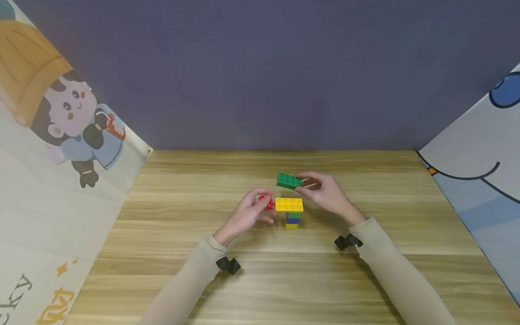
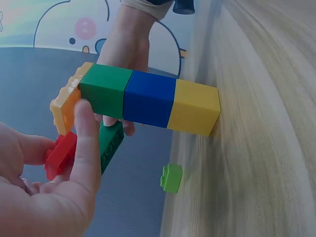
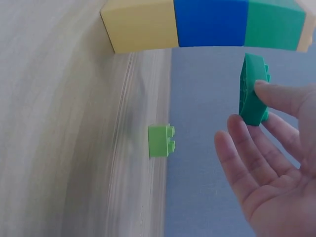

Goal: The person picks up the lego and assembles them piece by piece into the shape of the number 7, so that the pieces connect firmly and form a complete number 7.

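A tower stands upright on the table, built of a yellow block (image 2: 194,108), a blue block (image 2: 149,99) and a green block (image 2: 105,92), capped by a wider yellow brick (image 1: 289,204) that overhangs to the left. My left hand (image 1: 246,213) pinches a small red brick (image 2: 61,157) beside the left end of that cap, a fingertip close to the tower. Behind the tower, my right hand (image 1: 330,195) grips a green eight-stud brick (image 1: 287,181) by its right end, between thumb and fingers. In the right wrist view this brick (image 3: 253,91) is held raised off the table.
A light green brick (image 3: 159,141) lies on the wooden table (image 1: 195,180) behind the tower, mostly hidden in the head view by the held green brick. A dark blue-grey panel (image 1: 284,81) rises at the table's back edge. Printed panels flank both sides.
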The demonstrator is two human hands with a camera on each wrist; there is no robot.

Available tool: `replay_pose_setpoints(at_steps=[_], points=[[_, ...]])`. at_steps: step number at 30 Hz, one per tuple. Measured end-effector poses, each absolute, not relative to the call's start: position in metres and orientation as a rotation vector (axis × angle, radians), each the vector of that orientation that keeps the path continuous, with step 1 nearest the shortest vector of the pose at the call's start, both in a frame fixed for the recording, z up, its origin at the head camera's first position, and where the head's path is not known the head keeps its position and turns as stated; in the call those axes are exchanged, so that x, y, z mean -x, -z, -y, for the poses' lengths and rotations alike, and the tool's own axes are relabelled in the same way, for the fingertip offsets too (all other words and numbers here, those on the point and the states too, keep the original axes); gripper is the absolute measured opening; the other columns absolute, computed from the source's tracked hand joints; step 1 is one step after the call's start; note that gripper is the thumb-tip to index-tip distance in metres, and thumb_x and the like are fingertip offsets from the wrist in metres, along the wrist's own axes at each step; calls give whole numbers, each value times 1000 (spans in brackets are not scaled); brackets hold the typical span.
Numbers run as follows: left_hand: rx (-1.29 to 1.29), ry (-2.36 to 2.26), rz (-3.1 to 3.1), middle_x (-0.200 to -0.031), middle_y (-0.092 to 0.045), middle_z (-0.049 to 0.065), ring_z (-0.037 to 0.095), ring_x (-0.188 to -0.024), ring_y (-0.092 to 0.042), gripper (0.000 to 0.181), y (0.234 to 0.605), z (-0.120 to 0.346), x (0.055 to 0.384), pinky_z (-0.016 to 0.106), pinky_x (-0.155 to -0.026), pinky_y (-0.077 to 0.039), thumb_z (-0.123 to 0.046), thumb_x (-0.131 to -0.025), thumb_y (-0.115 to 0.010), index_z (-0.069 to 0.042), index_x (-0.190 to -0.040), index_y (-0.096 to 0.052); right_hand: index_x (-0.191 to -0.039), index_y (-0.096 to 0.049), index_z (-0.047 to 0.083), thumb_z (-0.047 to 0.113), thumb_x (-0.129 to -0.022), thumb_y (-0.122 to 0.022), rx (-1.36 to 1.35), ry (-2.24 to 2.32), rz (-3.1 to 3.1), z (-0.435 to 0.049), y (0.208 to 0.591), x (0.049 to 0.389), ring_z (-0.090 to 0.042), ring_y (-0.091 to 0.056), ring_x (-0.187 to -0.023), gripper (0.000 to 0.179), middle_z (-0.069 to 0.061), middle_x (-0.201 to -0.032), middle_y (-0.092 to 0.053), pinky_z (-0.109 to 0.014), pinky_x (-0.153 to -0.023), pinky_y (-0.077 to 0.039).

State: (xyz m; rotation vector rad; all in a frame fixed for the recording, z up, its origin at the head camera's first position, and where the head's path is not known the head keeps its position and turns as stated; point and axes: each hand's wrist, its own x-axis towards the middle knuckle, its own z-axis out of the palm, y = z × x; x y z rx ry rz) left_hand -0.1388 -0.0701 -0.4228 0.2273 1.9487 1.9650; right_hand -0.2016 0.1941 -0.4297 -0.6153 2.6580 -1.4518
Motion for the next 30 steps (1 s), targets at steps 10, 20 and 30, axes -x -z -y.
replay_pose_setpoints(at_steps=[10, 20, 30], points=[[-259, -1928, -2000, -122, -73, 28, 36, -94, -79, 42, 422, 68, 135, 37, -82, -67, -22, -116, -45, 4, -148, -54, -134, -73, 10, 20, -97, -81, 625, 1495, -2671, -193, 429, 194, -33, -77, -106, 39, -14, -126, -77, -41, -88, -66], [-253, -1961, -1940, -122, -71, 31, 36, -93, -79, 44, 421, 67, 134, 36, -83, -67, -24, -117, -44, 4, -148, -54, -134, -72, 10, 20, -98, -80, 656, 1525, -2702, -195, 420, 183, -31, -77, -106, 39, -14, -125, -77, -46, -92, -65], [-302, -1996, -1905, -122, -70, 33, 28, -88, -79, 45, 421, 64, 133, 35, -82, -67, -25, -117, -41, 5, -149, -52, -132, -74, 9, 10, -95, -81, 778, 1640, -2645, -202, 409, 166, -29, -77, -104, 38, -11, -124, -77, -30, -92, -64]])
